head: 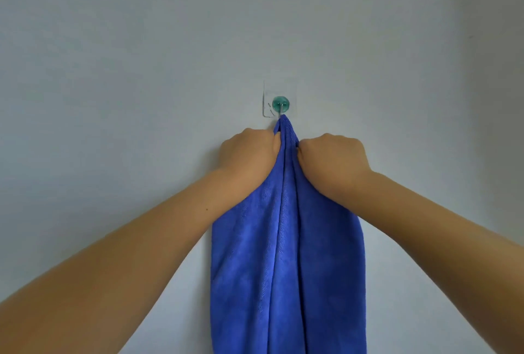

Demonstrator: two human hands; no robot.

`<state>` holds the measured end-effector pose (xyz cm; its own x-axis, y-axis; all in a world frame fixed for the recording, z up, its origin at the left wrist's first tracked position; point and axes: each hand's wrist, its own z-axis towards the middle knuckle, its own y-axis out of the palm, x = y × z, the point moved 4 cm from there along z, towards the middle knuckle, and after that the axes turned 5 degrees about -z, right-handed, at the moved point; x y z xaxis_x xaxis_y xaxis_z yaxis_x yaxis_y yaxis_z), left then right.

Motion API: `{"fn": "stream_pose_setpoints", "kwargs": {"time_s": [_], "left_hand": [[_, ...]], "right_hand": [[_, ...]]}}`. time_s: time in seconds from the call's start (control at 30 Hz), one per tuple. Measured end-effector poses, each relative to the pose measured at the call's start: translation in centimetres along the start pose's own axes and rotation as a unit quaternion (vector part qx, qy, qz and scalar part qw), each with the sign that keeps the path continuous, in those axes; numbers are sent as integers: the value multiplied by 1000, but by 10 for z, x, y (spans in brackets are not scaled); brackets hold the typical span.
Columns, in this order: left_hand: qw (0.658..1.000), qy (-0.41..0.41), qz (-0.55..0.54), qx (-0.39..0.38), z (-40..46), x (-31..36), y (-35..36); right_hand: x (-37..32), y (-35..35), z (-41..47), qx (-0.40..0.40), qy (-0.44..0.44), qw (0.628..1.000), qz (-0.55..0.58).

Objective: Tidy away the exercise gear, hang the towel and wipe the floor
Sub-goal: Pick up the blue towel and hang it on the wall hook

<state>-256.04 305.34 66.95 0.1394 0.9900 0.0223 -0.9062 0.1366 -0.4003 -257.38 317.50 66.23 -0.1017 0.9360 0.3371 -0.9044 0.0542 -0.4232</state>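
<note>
A blue towel point(286, 254) hangs down the wall from a small metal hook with a green round cap point(280, 104) on a clear adhesive pad. The towel's top point sits on the hook's wire. My left hand point(249, 152) grips the towel's left fold just below the hook. On the other side, at the same height, my right hand point(334, 158) grips the right fold. Both fists are closed on the cloth, knuckles toward the wall. The towel's lower end runs out of the frame.
A plain pale wall point(127, 56) fills the view. A darker shaded strip point(499, 70) runs down the far right. No exercise gear or floor is visible.
</note>
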Motion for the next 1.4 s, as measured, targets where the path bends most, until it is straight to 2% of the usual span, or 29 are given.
{"fn": "stream_pose_setpoints", "kwargs": {"time_s": [0.23,0.3,0.33,0.4,0.47,0.53,0.6,0.83,0.97,1.07,1.27,1.33,1.4], "left_hand": [[999,2,-19,-34,-26,-11,-3],[999,-1,-31,-37,-40,-17,-11],[999,-6,-44,-31,-46,-20,-18],[997,-17,-75,0,-62,-21,-33],[993,-27,-105,39,-85,-16,-44],[990,-39,-120,58,-119,-8,-46],[991,-51,-117,43,-164,1,-36],[979,-152,-50,-130,-364,37,10],[948,-239,9,-208,-494,63,2],[923,-268,54,-270,-586,81,-18],[823,-393,141,-385,-741,112,-94],[781,-438,177,-408,-780,119,-131],[748,-475,201,-418,-814,125,-170]], "right_hand": [[23,-3,-9,11,-15,998,63],[37,-7,-16,53,-11,995,88],[42,-10,-21,101,-17,990,102],[46,-20,-38,220,-68,962,148],[39,-26,-62,297,-136,924,201],[23,-22,-90,313,-169,898,259],[-2,-8,-126,301,-185,883,310],[-87,64,-308,159,-252,864,406],[-119,78,-434,21,-301,834,462],[-138,75,-522,-89,-341,809,471],[-180,54,-659,-316,-448,744,383],[-195,34,-685,-354,-469,721,367],[-216,4,-706,-356,-502,697,368]]}}
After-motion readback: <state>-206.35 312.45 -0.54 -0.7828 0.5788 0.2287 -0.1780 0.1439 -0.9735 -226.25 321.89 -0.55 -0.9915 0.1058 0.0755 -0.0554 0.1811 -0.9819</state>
